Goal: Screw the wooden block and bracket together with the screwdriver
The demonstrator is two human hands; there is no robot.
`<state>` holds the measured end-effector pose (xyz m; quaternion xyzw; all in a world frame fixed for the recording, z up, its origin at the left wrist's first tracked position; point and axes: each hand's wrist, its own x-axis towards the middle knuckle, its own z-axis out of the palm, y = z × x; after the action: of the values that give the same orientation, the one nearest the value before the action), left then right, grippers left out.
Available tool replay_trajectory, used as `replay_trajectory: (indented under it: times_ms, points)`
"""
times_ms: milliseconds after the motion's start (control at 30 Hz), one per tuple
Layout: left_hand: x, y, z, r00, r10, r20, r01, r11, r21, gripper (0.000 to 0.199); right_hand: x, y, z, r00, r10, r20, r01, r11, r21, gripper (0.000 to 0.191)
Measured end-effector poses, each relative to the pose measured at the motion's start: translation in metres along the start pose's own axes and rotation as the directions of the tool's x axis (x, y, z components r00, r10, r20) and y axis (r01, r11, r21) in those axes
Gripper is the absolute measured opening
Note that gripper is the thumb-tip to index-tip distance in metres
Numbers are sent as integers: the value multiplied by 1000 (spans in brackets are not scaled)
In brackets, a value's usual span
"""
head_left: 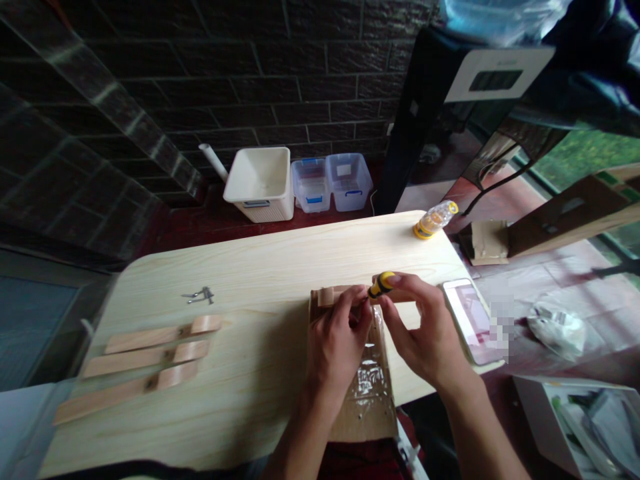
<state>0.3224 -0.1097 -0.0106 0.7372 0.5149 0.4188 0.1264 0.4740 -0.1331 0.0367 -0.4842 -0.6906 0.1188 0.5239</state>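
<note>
My right hand (pixel 425 327) grips a short yellow-and-black screwdriver (pixel 382 284) between thumb and fingers, its tip end toward my left hand. My left hand (pixel 343 337) is pinched closed right at that tip; what lies between its fingertips is too small to make out. Under both hands, a wooden piece (pixel 326 297) lies across the far end of a taped cardboard box (pixel 363 417). Several metal screws (pixel 201 295) lie loose on the left of the table. Nearer, three wooden strips (pixel 145 339) with raised curved ends lie side by side.
The pale wooden table (pixel 260 267) carries a clear bottle (pixel 436 220) at its far right corner and a phone (pixel 473 320) along its right edge. Beyond it, a white basket (pixel 260 187) and two clear bins (pixel 349 181) stand by the wall. An open box (pixel 580 407) sits lower right.
</note>
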Motion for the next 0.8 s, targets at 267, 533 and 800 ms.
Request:
replay_trajectory:
  times_ms: [267, 533, 800]
  points:
    - [-1, 0, 0, 1000, -12, 11, 11, 1000, 27, 22, -2, 1, 2, 999, 38, 4, -38, 999, 9, 52]
    - [0, 1, 0, 1000, -3, -11, 3, 1000, 11, 24, 1, 3, 3, 1000, 8, -14, -7, 999, 33, 53]
    - [-1, 0, 0, 1000, -9, 10, 9, 1000, -9, 25, 0, 2, 2, 1000, 4, -10, -3, 999, 43, 55]
